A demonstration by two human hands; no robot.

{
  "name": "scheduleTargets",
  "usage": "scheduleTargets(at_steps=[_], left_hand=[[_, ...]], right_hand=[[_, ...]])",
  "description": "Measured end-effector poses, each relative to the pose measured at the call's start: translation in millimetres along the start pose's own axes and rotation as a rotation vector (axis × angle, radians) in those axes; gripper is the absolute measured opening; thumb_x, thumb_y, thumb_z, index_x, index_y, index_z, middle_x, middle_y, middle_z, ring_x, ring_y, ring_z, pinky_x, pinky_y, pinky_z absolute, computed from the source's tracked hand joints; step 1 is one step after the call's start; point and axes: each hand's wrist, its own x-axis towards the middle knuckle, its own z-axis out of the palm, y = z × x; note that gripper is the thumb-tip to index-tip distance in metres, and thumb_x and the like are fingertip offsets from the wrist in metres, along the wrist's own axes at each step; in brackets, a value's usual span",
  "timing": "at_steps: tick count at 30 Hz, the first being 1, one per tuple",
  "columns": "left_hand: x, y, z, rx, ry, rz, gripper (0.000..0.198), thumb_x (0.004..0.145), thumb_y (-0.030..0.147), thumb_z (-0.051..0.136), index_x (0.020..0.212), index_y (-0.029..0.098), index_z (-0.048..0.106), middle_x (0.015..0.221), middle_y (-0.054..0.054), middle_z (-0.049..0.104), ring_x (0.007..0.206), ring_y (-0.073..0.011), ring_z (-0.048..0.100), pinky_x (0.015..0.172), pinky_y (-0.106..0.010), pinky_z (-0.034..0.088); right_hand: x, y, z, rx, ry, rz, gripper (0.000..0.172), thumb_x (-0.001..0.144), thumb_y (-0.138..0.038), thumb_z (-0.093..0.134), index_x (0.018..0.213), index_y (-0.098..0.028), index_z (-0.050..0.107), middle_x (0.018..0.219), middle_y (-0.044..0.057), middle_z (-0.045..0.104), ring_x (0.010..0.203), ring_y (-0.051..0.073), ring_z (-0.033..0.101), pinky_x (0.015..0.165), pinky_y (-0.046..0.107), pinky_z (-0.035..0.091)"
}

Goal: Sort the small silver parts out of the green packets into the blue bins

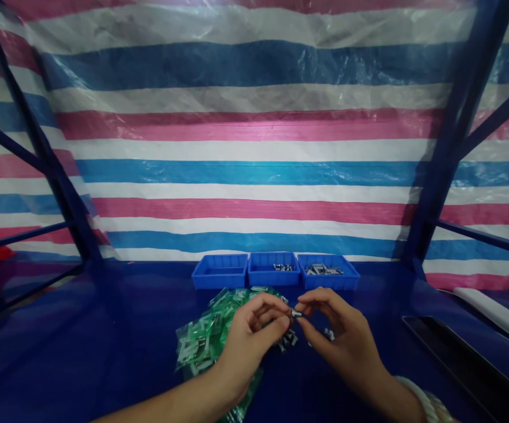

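Note:
Between my two hands, above the blue table, is a small silver piece that looks like a screw [296,314]. My left hand [254,335] pinches one end of it with thumb and fingertips. From the other side, the thumb and index finger of my right hand [347,335] close on it. Its exact shape is partly covered by the fingertips. Beneath the hands lies a loose heap of small metal screws [286,341], partly hidden by my left hand. A few more small metal pieces [329,334] show behind my right thumb.
Green-tinted clear plastic bags with pieces inside [206,338] are piled at left. Behind stand three blue bins: a left bin [219,282], a middle bin [272,278] with small metal parts, and a right bin [329,282] with longer ones. A dark flat device [461,358] lies at right.

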Motion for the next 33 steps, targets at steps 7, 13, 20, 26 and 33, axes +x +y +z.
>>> scheduleTargets(at_steps=[7, 13, 20, 26, 33], left_hand=[[-1, 4, 4.6, 0.156, 0.017, 0.125, 0.015, 0.073, 0.019, 0.071, 0.085, 0.019, 0.062, 0.087, -0.003, 0.065, 0.081, -0.0156, 0.063, 0.071, -0.025, 0.051], [9, 1, 1.9, 0.372, -0.001, 0.060, 0.018, 0.068, 0.020, 0.073, 0.083, 0.016, 0.063, 0.078, -0.003, 0.064, 0.071, -0.0162, 0.064, 0.062, -0.027, 0.053], [90, 5, -9.5, 0.693, -0.038, 0.251, 0.006, 0.076, 0.021, 0.066, 0.075, 0.015, 0.067, 0.080, -0.006, 0.072, 0.077, -0.0177, 0.067, 0.076, -0.030, 0.053], [151, -7, -19.2, 0.830, -0.022, 0.265, 0.010, 0.065, 0.009, 0.070, 0.071, 0.016, 0.068, 0.078, -0.004, 0.072, 0.081, -0.0227, 0.067, 0.081, -0.039, 0.052], [92, 4, -27.6, 0.857, -0.047, 0.311, 0.015, 0.073, 0.010, 0.061, 0.080, 0.021, 0.069, 0.098, -0.005, 0.071, 0.099, -0.0219, 0.063, 0.092, -0.040, 0.047]], right_hand=[[2, 1, 3, 0.109, -0.039, 0.122, 0.022, 0.078, -0.015, 0.061, 0.099, -0.022, 0.057, 0.080, 0.001, 0.066, 0.072, 0.016, 0.064, 0.065, 0.027, 0.053], [1, 5, 4, -0.094, -0.134, 0.071, 0.035, 0.071, -0.006, 0.055, 0.103, -0.022, 0.056, 0.080, 0.000, 0.067, 0.073, 0.015, 0.062, 0.068, 0.028, 0.050], [22, 35, -24, -0.279, 0.072, 0.088, 0.022, 0.080, -0.021, 0.057, 0.101, -0.018, 0.059, 0.095, 0.007, 0.066, 0.080, 0.020, 0.059, 0.075, 0.036, 0.049], [31, 60, -39, -0.402, -0.147, 0.175, 0.014, 0.081, -0.015, 0.051, 0.087, -0.017, 0.064, 0.079, 0.004, 0.067, 0.070, 0.018, 0.060, 0.065, 0.030, 0.047], [20, 72, -9, -0.482, -0.343, 0.174, 0.009, 0.071, -0.013, 0.065, 0.077, -0.017, 0.071, 0.077, 0.005, 0.068, 0.077, 0.022, 0.060, 0.070, 0.033, 0.045]])
